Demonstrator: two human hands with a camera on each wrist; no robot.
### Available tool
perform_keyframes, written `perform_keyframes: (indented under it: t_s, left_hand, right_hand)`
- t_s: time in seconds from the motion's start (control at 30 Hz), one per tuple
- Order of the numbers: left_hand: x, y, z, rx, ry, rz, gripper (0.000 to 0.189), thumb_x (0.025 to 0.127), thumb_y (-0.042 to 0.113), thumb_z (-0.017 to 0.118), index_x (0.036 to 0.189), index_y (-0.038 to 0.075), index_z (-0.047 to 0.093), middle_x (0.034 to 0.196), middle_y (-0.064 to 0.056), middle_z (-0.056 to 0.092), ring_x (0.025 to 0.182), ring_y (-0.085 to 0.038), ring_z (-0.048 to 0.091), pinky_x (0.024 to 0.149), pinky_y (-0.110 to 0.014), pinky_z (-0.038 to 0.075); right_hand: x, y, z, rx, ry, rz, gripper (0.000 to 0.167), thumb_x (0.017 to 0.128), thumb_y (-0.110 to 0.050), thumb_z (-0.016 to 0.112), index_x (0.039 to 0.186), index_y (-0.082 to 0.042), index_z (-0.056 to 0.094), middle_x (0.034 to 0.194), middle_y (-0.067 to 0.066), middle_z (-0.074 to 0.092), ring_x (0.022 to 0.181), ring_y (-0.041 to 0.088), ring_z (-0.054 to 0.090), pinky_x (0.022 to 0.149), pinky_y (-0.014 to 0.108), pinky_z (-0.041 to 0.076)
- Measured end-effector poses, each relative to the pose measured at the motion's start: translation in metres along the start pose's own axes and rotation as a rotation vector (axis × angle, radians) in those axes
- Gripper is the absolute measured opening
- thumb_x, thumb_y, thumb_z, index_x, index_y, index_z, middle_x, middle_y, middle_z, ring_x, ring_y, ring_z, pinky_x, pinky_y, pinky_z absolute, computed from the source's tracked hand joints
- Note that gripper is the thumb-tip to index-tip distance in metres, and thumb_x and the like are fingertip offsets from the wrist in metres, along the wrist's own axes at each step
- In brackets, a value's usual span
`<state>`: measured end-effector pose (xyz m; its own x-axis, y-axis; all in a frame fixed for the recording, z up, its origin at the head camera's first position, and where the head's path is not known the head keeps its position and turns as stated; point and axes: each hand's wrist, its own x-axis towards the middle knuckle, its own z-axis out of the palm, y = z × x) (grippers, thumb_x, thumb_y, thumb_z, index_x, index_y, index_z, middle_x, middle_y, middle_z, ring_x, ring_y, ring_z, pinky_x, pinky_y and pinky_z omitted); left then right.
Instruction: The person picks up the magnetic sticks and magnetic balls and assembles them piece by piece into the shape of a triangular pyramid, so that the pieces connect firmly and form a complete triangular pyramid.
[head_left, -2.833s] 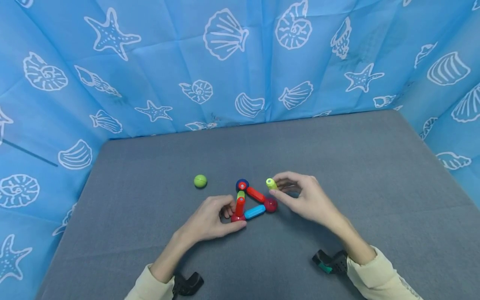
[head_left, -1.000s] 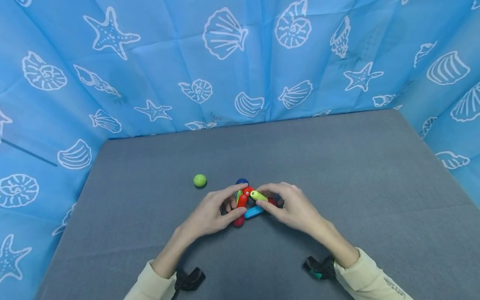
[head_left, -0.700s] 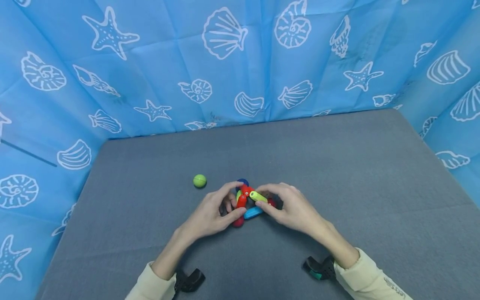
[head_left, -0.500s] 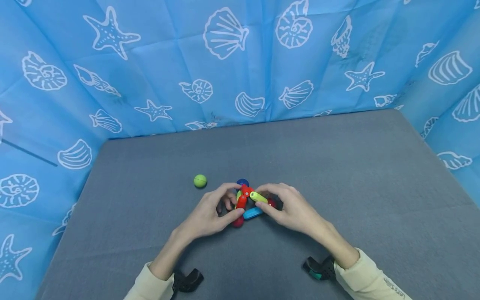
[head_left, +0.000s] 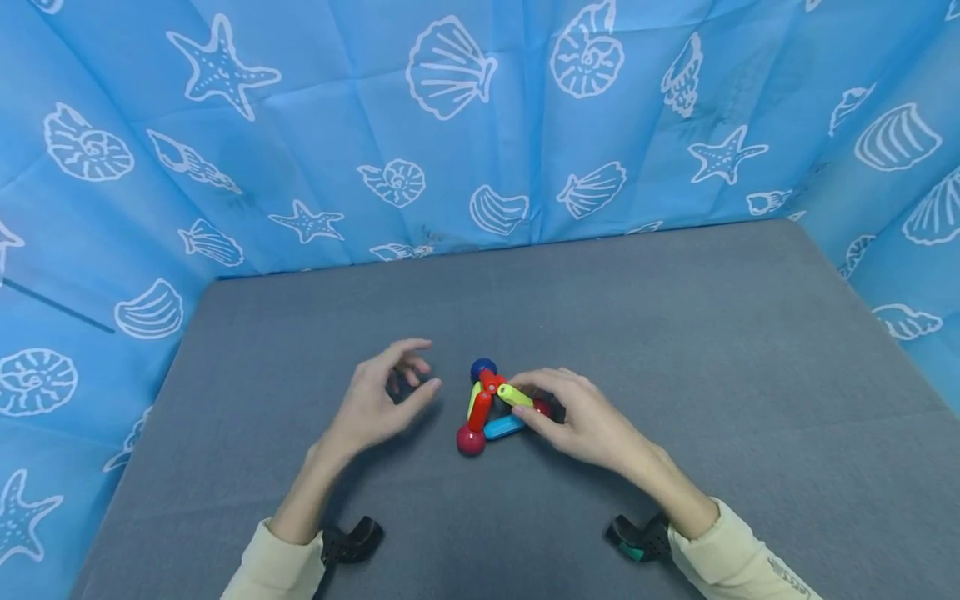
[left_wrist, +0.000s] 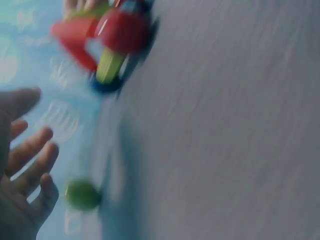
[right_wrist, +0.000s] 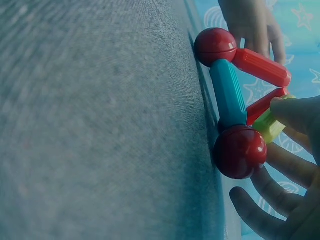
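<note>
A small frame of magnetic sticks and balls stands in the middle of the head view. Its base has a blue ball [head_left: 483,367], a red ball [head_left: 471,441], a second red ball [right_wrist: 240,152] and a light blue stick [head_left: 504,427]. A red stick [head_left: 480,412] rises from the near red ball and leans inward. My right hand [head_left: 588,417] pinches a yellow-green stick [head_left: 515,395], which slants up from the second red ball. The stick tops meet closely, with no ball on them. My left hand [head_left: 371,408] is apart from the frame, fingers loosely bent, holding nothing.
A loose green ball [left_wrist: 83,194] lies near my left hand; in the head view that hand covers it. The grey table [head_left: 675,333] runs back to a blue curtain [head_left: 510,125] with white shells. Black wrist devices [head_left: 352,540] sit at both cuffs.
My right hand brought the yellow-green stick to the frame and still pinches it. My left hand has let go of the red stick and moved left, over the green ball.
</note>
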<state>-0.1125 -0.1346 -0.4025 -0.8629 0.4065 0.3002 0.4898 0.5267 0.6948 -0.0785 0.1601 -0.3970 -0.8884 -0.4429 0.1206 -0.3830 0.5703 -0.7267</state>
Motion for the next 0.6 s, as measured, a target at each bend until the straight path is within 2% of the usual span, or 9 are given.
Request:
perform_keyframes:
  t_s: [0.07,0.17,0.3,0.4,0.5,0.6]
  left_hand:
    - [0.001,-0.008,-0.011,0.071,0.078,-0.022,0.047,0.087,0.015,0.081,0.130,0.006,0.063,0.099,-0.009,0.072,0.081,-0.015,0.064,0.065,-0.029,0.050]
    - [0.002,-0.019,-0.023,0.145,0.114,-0.071,0.048,0.085,0.017,0.083,0.127,0.004,0.065,0.103,-0.013,0.070,0.081,-0.019,0.064,0.068,-0.034,0.052]
    - [0.003,-0.029,-0.028,0.191,0.080,-0.143,0.049,0.086,0.022,0.083,0.127,0.001,0.066,0.111,-0.019,0.069,0.085,-0.024,0.064,0.075,-0.040,0.052]
    - [0.005,-0.033,-0.028,0.215,0.055,-0.198,0.048,0.087,0.027,0.081,0.125,0.001,0.068,0.113,-0.019,0.070,0.084,-0.025,0.064,0.075,-0.040,0.052]
    - [0.007,-0.034,-0.025,0.223,0.029,-0.236,0.045,0.090,0.031,0.078,0.124,0.001,0.069,0.109,-0.017,0.072,0.081,-0.022,0.065,0.074,-0.038,0.052]
    - [0.007,-0.035,-0.021,0.228,-0.002,-0.248,0.039,0.094,0.030,0.074,0.121,0.002,0.071,0.102,-0.014,0.073,0.079,-0.018,0.066,0.072,-0.034,0.053]
  right_hand:
    - [0.000,0.000,0.000,-0.001,0.003,-0.004,0.034,0.094,-0.021,0.075,0.127,-0.016,0.069,0.122,-0.002,0.073,0.102,0.011,0.063,0.090,0.039,0.056]
    - [-0.001,0.001,0.000,0.004,0.005,-0.009,0.034,0.094,-0.021,0.075,0.127,-0.016,0.069,0.121,-0.003,0.073,0.100,0.010,0.063,0.090,0.038,0.056]
    - [-0.001,0.002,0.000,0.010,0.002,-0.012,0.034,0.094,-0.021,0.075,0.127,-0.016,0.068,0.121,-0.003,0.073,0.100,0.010,0.063,0.090,0.038,0.056]
    - [-0.003,0.003,-0.001,0.006,-0.001,-0.015,0.037,0.093,-0.021,0.076,0.128,-0.016,0.068,0.123,-0.002,0.072,0.103,0.011,0.064,0.091,0.038,0.056]
    - [-0.004,0.004,-0.001,-0.004,-0.008,-0.015,0.039,0.090,-0.019,0.079,0.128,-0.015,0.068,0.123,-0.001,0.072,0.103,0.012,0.065,0.092,0.038,0.057]
    - [-0.005,0.005,-0.001,-0.023,-0.024,-0.009,0.040,0.088,-0.018,0.081,0.126,-0.015,0.069,0.121,-0.001,0.072,0.101,0.012,0.064,0.091,0.037,0.058]
